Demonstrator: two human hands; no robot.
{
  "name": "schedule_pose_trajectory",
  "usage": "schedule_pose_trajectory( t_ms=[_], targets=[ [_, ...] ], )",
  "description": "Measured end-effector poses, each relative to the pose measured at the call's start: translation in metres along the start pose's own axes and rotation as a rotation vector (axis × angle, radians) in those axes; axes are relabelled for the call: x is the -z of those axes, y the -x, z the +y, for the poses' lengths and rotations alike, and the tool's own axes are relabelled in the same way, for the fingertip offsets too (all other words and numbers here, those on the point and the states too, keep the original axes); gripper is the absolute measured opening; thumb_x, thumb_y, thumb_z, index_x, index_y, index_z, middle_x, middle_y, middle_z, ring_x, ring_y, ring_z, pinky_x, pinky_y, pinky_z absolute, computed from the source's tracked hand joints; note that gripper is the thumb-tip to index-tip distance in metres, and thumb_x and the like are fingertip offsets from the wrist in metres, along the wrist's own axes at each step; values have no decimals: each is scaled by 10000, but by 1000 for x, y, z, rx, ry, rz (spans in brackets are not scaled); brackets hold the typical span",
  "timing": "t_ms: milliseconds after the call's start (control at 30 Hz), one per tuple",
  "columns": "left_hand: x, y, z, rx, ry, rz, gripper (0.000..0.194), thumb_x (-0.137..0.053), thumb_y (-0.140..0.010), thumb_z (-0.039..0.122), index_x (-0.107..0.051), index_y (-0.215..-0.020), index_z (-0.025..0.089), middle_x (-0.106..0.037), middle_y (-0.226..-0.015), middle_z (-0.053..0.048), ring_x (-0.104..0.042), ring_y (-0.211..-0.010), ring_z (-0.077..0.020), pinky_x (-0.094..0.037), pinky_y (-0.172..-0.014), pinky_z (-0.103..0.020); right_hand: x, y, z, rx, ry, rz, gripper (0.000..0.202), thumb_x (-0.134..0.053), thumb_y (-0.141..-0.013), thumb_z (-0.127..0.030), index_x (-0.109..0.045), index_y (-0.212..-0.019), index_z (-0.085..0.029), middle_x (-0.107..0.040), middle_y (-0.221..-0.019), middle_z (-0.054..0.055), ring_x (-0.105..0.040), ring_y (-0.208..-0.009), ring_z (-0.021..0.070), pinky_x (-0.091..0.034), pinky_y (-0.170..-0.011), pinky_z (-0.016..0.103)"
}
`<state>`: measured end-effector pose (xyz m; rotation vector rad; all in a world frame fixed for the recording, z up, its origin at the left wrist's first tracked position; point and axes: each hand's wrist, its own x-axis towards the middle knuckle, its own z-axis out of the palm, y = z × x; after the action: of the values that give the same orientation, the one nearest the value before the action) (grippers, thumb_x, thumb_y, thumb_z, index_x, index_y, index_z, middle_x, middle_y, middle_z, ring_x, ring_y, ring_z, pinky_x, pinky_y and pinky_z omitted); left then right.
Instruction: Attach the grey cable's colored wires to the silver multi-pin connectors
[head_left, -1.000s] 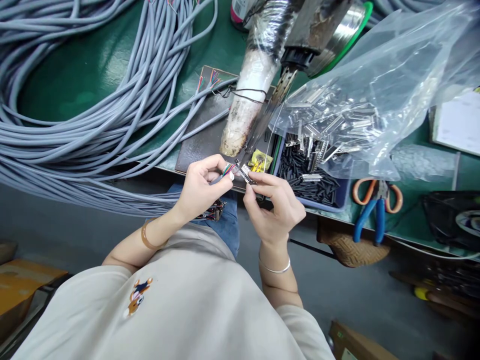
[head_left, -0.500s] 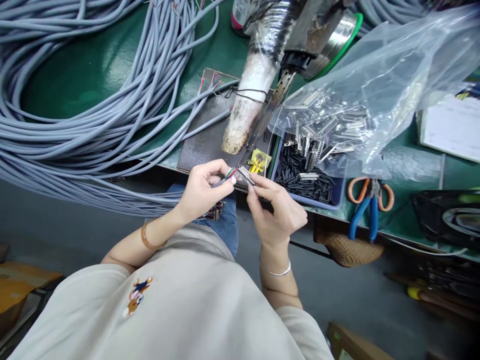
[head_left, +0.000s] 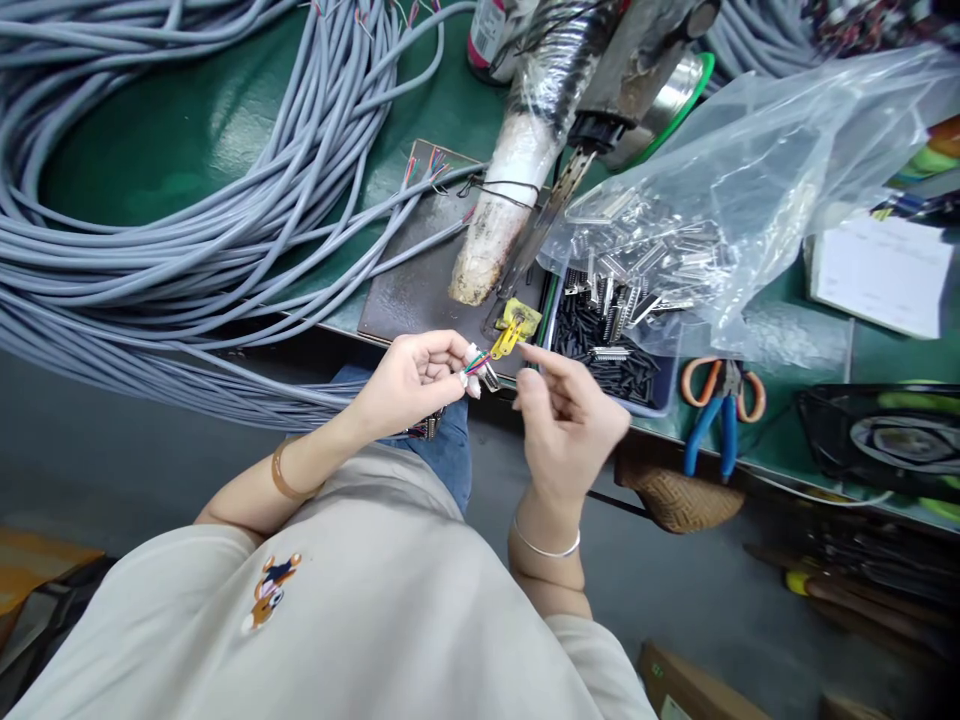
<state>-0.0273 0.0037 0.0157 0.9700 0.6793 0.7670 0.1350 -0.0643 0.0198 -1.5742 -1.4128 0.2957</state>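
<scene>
Between the fingertips of my left hand are thin coloured wires with a small metal connector beside them. White covering shows on some fingertips. My right hand is off the connector, a little to its right, with the index finger stretched out and apart from the thumb; nothing shows between them. Just beyond the fingers, a yellow clip-like tool lies on a yellow pad at the bench edge. Right of it, a blue tray holds black tubes and metal connectors.
Grey cables cover the left of the green bench. A wrapped white tube and a soldering iron point towards my hands. A plastic bag overhangs the tray, with pliers to its right.
My right hand has let go of the connector and moved right, its index finger now stretched out. The connector has tilted beside my left fingertips. The view has shifted slightly.
</scene>
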Motion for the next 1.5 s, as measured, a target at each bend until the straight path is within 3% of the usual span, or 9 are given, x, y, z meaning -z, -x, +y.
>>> schedule_pose_trajectory(
  t_ms=[100, 200, 433, 667, 933, 1167, 1300, 1367, 1500],
  targets=[
    [-1, 1, -3, -10, -6, -17, 158, -642, -657, 49, -658, -787, 137, -717, -680, 2, -626, -573, -58, -469, -544, -147, -5, -6, -3, -64, -70, -147, 111, -688, -929, -294, -750, -944, -203, -566, -590, -71, -422, -435, 59, -302, -417, 218],
    [0, 1, -4, -11, 3, 11, 169, -648, -661, 58, -661, -810, 137, -717, -681, 4, -600, -542, -51, -448, -517, -148, -9, -6, -5, -60, -67, -123, 145, -680, -930, -258, -696, -801, -197, -566, -582, -74, -400, -427, 52, -281, -413, 217],
    [3, -3, -6, 36, 76, 89, 152, -722, -707, 152, -603, -801, 162, -658, -592, 42, -439, -406, -20, -323, -412, -157, -13, 8, -9, 546, 179, -199, 85, -679, -933, -155, -682, -869, -210, -585, -568, -79, -468, -492, 69, -367, -529, 243],
    [1, -3, -4, 37, 112, 83, 212, -821, -683, 158, -613, -720, 158, -646, -543, 43, -480, -435, -28, -385, -454, -156, -7, 1, 4, 176, 54, 14, 154, -684, -944, -209, -777, -1055, -262, -684, -726, -39, -497, -509, 79, -437, -512, 235],
    [3, -1, -1, 125, 88, 25, 267, -867, -673, 191, -605, -678, 147, -642, -519, 27, -439, -393, -19, -305, -398, -152, -5, -3, 5, 273, 37, -122, 302, -698, -931, -143, -759, -1188, -289, -769, -901, -13, -699, -735, 94, -541, -640, 216],
    [3, 2, -6, 111, 93, 48, 333, -928, -626, 224, -635, -766, 146, -677, -577, 25, -472, -415, -29, -334, -389, -140, -3, -3, 5, 252, 48, -174, 68, -699, -926, -154, -726, -920, -215, -742, -840, -15, -644, -681, 87, -467, -610, 218],
    [-4, 7, -11, -17, 7, 155, 308, -944, -603, 197, -680, -748, 133, -695, -670, 15, -602, -572, -51, -482, -547, -142, -1, -4, 2, 52, -82, -271, 162, -648, -927, -177, -610, -771, -202, -545, -628, -73, -397, -485, 51, -320, -488, 220],
    [-5, 7, -13, -32, 3, 175, 304, -943, -613, 215, -681, -746, 135, -699, -677, 13, -602, -575, -50, -491, -561, -147, 1, -4, 2, -57, -168, -195, 175, -641, -926, -217, -598, -757, -207, -485, -584, -83, -355, -454, 54, -281, -454, 224],
    [6, 4, -11, 112, 184, 114, 364, -921, -653, 343, -636, -755, 142, -716, -637, -7, -453, -393, -23, -330, -387, -164, 8, -2, 6, -42, -238, 194, 159, -671, -937, -319, -693, -814, -220, -568, -615, -60, -465, -473, 72, -316, -446, 221]
  ],
)
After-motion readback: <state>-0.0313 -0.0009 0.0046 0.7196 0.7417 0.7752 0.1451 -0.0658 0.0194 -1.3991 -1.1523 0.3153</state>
